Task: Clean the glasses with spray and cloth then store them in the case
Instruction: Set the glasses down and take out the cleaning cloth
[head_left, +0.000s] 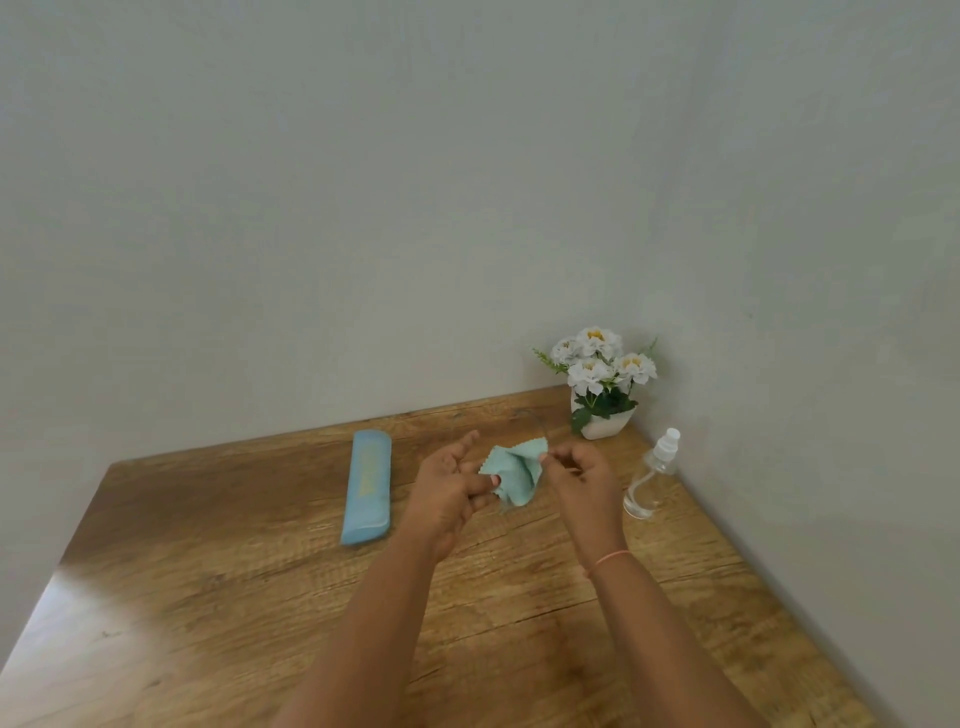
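A pale green cloth (511, 475) hangs between both hands above the table (208, 571). The left hand (447, 488) pinches its left edge and the right hand (582, 478) pinches its upper right corner. The case (366, 486) lies left of the left hand, and the spray (652, 475) stands right of the right hand.

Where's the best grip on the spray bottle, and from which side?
Take the spray bottle by its clear body, below the white pump head. It stands upright with the wall close on its right, so come in from its open left side. The right hand is nearer, but it pinches the cloth now and would likely have to let go first.
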